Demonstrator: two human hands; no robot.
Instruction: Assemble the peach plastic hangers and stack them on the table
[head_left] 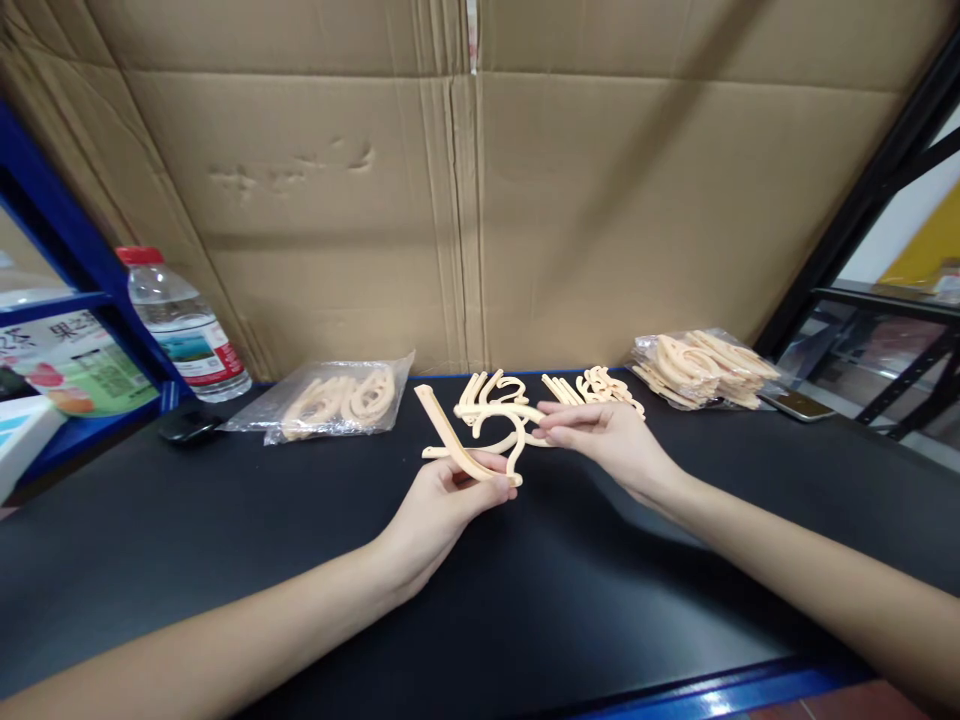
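My left hand is closed on a cream plastic hanger piece, a long curved arm held up above the black tabletop. My right hand pinches a second cream hook-shaped piece that crosses the first one. Both hands meet over the table's middle. Just behind them lies a loose heap of the same cream pieces.
A clear bag of cream pieces lies at the back left, another fuller bag at the back right beside a phone. A water bottle and a small black object stand at left. Cardboard walls the back.
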